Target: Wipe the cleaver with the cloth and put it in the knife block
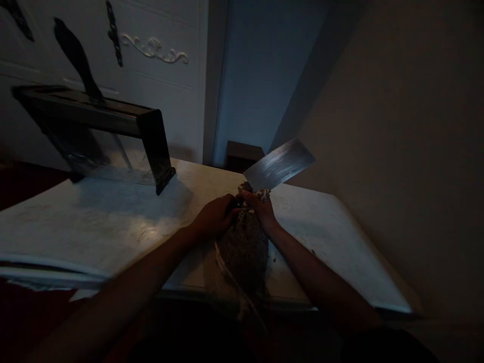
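1. Two hands meet on our cleaver (279, 164), its handle wrapped in a speckled cloth (244, 247) at the near edge of the pale table (94, 222).
2. Blade points up and to the right, away from us; long axis runs diagonally.
3. Left hand (215, 218) and right hand (262, 209) have fingers curled tight on the cloth-covered handle.
4. Best keep fingers clear of the edge, we judge.
5. Knife rack (151, 131) stands well apart, far left.

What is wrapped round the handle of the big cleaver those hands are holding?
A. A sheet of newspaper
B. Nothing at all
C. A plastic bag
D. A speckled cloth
D: both the left hand and the right hand grip a speckled cloth bunched at the base of the cleaver.
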A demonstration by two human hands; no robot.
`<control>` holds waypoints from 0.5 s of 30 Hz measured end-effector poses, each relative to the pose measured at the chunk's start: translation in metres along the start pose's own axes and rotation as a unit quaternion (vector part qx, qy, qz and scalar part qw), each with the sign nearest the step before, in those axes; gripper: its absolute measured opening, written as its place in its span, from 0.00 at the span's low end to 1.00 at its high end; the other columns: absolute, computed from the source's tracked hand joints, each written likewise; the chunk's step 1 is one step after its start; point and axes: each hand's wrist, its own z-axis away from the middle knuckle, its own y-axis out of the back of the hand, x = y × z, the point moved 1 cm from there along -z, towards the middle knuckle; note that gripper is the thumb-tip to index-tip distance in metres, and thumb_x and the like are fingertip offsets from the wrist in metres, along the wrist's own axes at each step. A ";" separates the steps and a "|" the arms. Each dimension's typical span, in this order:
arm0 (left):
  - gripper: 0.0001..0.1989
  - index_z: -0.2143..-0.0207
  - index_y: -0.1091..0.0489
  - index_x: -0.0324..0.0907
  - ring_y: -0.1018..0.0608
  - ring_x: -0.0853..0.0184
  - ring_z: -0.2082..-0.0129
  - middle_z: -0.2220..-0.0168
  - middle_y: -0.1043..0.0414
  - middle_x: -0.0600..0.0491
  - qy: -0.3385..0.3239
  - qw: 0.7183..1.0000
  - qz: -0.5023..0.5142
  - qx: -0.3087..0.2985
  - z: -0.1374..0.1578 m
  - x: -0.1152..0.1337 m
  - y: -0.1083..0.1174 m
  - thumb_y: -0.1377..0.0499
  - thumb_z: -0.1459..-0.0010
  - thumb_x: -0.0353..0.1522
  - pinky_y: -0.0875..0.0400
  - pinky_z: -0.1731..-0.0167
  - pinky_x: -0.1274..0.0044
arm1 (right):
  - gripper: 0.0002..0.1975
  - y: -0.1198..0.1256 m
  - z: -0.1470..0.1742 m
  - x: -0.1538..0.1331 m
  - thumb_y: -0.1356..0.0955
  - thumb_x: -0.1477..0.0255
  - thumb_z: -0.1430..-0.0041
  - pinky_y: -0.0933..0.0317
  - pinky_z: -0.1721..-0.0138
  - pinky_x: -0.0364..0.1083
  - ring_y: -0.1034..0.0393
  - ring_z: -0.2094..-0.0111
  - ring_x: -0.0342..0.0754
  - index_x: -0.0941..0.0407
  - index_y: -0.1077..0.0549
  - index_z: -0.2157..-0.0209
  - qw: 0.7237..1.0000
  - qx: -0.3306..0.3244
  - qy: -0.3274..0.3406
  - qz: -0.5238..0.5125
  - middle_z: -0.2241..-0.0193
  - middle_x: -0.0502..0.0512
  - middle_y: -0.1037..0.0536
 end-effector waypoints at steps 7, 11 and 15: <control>0.13 0.58 0.35 0.41 0.24 0.58 0.60 0.59 0.26 0.44 0.001 1.000 0.003 0.002 0.000 0.002 0.002 0.50 0.38 0.40 0.31 0.59 0.66 | 0.15 0.000 -0.001 0.002 0.27 0.56 0.53 0.30 0.63 0.52 0.24 0.64 0.55 0.54 0.24 0.71 1.000 0.003 0.001 -0.005 0.69 0.56 0.19; 0.13 0.58 0.35 0.41 0.24 0.58 0.61 0.59 0.26 0.44 0.000 1.000 0.013 0.001 0.000 0.002 0.002 0.50 0.38 0.40 0.31 0.59 0.66 | 0.14 -0.001 -0.001 0.001 0.27 0.56 0.53 0.31 0.64 0.52 0.24 0.66 0.54 0.53 0.24 0.72 1.000 0.007 -0.007 0.003 0.70 0.55 0.19; 0.13 0.57 0.36 0.41 0.24 0.57 0.60 0.59 0.26 0.43 0.002 1.000 0.009 0.003 0.001 0.002 0.002 0.50 0.38 0.40 0.31 0.59 0.66 | 0.15 -0.001 0.001 -0.002 0.26 0.56 0.54 0.31 0.64 0.52 0.24 0.67 0.54 0.54 0.23 0.72 1.000 0.015 -0.006 -0.002 0.70 0.56 0.19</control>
